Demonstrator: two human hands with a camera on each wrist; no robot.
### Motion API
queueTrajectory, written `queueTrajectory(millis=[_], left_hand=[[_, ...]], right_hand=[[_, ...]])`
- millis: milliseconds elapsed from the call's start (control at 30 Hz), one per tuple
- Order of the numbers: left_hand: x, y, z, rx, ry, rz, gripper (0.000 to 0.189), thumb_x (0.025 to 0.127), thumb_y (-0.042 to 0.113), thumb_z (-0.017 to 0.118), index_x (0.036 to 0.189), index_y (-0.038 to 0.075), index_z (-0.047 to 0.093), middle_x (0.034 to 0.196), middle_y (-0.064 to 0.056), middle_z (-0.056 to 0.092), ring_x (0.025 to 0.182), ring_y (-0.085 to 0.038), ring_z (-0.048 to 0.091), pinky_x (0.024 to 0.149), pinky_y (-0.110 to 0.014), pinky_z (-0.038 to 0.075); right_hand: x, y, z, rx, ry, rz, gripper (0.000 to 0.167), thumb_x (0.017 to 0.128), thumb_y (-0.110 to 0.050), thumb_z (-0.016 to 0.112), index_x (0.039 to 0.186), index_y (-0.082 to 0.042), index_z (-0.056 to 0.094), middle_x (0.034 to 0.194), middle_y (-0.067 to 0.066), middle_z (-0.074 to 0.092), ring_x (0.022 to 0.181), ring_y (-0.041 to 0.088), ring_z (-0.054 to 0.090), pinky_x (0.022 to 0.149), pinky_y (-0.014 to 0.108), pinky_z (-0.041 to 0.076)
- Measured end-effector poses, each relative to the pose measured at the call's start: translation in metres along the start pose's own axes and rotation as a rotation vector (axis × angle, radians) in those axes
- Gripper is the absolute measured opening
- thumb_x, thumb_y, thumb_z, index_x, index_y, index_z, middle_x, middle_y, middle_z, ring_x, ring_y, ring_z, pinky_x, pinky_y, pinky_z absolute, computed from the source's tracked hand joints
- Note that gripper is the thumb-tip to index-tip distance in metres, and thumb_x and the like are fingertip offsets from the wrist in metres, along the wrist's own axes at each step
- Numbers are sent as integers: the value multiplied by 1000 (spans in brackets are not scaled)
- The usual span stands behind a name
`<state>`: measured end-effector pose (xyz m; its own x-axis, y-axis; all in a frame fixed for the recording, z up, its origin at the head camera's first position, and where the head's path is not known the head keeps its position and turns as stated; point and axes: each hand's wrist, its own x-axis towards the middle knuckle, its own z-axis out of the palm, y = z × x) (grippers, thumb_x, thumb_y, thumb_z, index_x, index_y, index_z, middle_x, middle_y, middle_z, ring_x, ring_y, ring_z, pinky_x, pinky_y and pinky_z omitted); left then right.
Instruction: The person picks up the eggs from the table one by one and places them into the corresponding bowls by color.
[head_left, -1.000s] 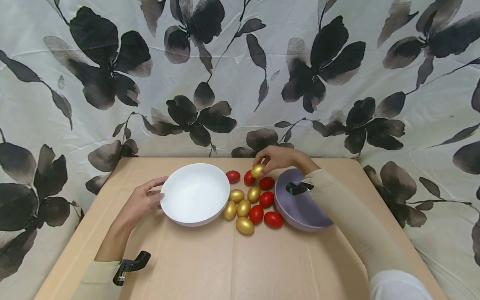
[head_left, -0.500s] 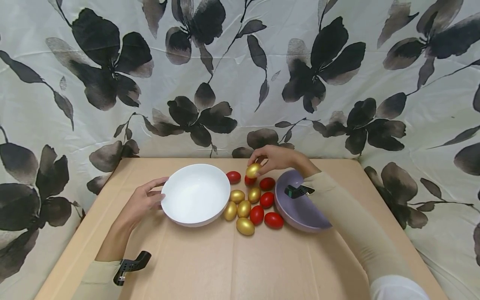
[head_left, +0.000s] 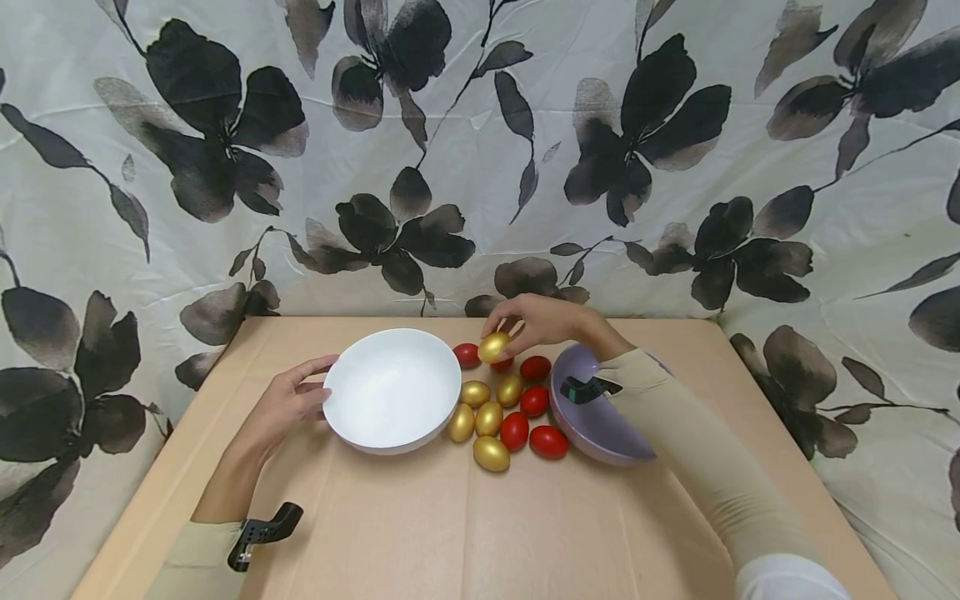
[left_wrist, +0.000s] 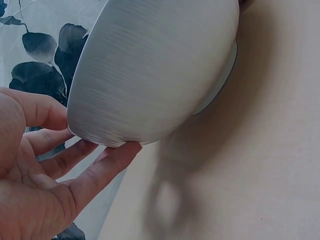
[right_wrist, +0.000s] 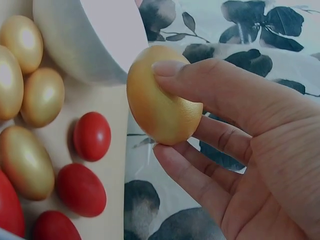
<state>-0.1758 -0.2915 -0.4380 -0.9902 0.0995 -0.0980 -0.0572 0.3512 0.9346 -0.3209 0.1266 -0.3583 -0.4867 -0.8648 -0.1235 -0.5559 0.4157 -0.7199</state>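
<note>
My left hand (head_left: 288, 400) touches the outer left side of a white bowl (head_left: 392, 392) with nearly straight fingers. In the left wrist view, the fingertips meet the bowl's wall (left_wrist: 150, 70) near its rim. A gold egg (head_left: 493, 347) is pinched between the thumb and fingers of my right hand (head_left: 536, 321), above the far end of the egg group. The right wrist view shows the thumb across this egg (right_wrist: 160, 110). Under the held egg, a red egg (head_left: 502, 365) is partly hidden. Several gold eggs (head_left: 489, 418) and red eggs (head_left: 514, 431) lie between the bowls.
A purple bowl (head_left: 592, 433) stands right of the eggs, partly covered by my right forearm. Both bowls and the eggs are on a light wooden table (head_left: 420, 525). A floral cloth (head_left: 495, 167) hangs behind the table's far edge.
My right hand has carried the gold egg a little to the left and nearer the white bowl. My left hand and the white bowl have stayed in place.
</note>
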Motion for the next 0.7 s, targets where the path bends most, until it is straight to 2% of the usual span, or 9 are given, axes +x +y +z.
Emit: queueTrajectory(millis=[167, 300, 700], left_hand=[[0, -1, 0, 14, 3, -2, 58, 99, 3, 56, 155, 6, 40, 153, -25, 41, 116, -32, 64, 81, -38, 61], [0, -2, -1, 15, 2, 1, 58, 99, 3, 56, 155, 6, 40, 152, -26, 42, 114, -32, 65, 80, -38, 61], [-1, -2, -2, 3, -8, 5, 58, 100, 5, 58, 155, 6, 40, 152, -24, 42, 113, -27, 65, 80, -38, 61]], right_hand=[[5, -8, 6, -18, -11, -8, 34, 86, -19, 83, 117, -16, 71, 113, -2, 70, 110, 21, 66, 95, 33, 57], [11, -12, 10, -8, -21, -13, 33, 86, -16, 82, 117, -15, 71, 113, -1, 69, 111, 20, 67, 92, 29, 57], [30, -21, 26, 35, -50, -32, 37, 85, -16, 83, 120, -16, 72, 118, -2, 68, 113, 20, 66, 97, 32, 56]])
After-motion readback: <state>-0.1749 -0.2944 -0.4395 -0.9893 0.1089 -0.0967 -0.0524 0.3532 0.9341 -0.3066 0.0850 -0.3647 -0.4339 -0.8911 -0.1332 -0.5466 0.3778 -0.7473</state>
